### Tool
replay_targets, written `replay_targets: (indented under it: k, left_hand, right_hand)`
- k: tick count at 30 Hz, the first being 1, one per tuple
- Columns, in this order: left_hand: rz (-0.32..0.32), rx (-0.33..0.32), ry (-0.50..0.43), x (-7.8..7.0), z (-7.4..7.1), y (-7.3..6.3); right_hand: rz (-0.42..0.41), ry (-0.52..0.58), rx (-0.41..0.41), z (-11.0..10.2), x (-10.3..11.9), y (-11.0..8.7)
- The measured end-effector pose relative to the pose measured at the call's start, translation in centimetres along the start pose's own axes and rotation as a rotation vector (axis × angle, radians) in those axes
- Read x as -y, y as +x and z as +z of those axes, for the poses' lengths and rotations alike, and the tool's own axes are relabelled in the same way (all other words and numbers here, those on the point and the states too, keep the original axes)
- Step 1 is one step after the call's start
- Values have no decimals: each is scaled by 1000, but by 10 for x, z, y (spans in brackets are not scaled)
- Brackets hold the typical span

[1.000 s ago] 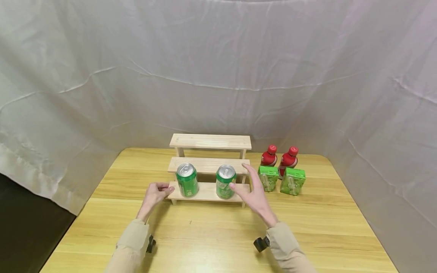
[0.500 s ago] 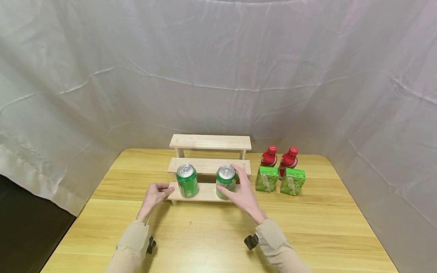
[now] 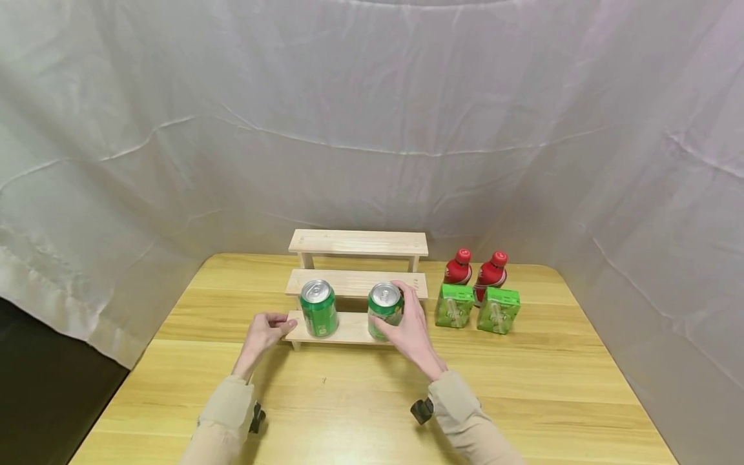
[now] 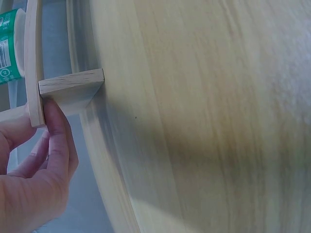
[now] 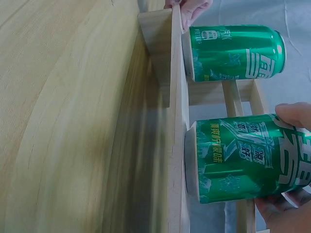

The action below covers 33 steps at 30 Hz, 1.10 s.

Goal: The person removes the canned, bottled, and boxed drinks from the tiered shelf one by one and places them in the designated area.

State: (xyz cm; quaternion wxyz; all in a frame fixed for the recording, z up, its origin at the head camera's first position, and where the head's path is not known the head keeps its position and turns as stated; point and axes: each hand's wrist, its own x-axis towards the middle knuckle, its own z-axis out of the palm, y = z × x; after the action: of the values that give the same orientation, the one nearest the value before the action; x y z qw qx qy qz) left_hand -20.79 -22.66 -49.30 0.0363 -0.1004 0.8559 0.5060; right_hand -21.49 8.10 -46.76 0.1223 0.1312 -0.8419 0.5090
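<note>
A three-step wooden shelf (image 3: 354, 328) stands on the table, with two green soda cans upright on its lowest step. My left hand (image 3: 264, 334) pinches the left end of that lowest board, thumb above and fingers (image 4: 59, 133) below, close to the left can (image 3: 319, 315). Around the right can (image 3: 380, 310) my right hand (image 3: 411, 332) curls, thumb in front and fingers on its far right side. In the right wrist view, the base of this gripped can (image 5: 233, 155) sits on or very near the board; the left can stands on it too.
Right of the shelf, two green drink cartons (image 3: 498, 310) stand in front of two red-capped bottles (image 3: 491, 274). The middle step (image 3: 354, 282) and top step (image 3: 357, 241) rise behind the cans. A pale curtain (image 3: 372, 142) surrounds the wooden table (image 3: 349, 400).
My right hand has moved left onto the right can and closed around it. The left hand stays at the board's end, and both cans look unmoved.
</note>
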Motion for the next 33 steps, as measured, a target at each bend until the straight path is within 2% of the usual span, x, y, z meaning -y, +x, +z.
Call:
replay_targets:
  k: [7, 12, 19, 27, 33]
  left_hand:
    - [-5, -18, 12, 1, 0, 1]
    - [-1, -14, 4, 2, 0, 0]
    - [58, -3, -18, 6, -3, 1]
    - [-1, -5, -7, 2, -1, 1]
    - [-8, -3, 11, 1, 0, 1]
  right_hand:
    - [-20, 36, -34, -2, -1, -2]
    - [-53, 64, -74, -12, -2, -7]
    - [-56, 45, -127, -35, -13, -14]
    - [-87, 50, -222, -68, -29, -21]
    - [-22, 43, -268, -93, -42, -27]
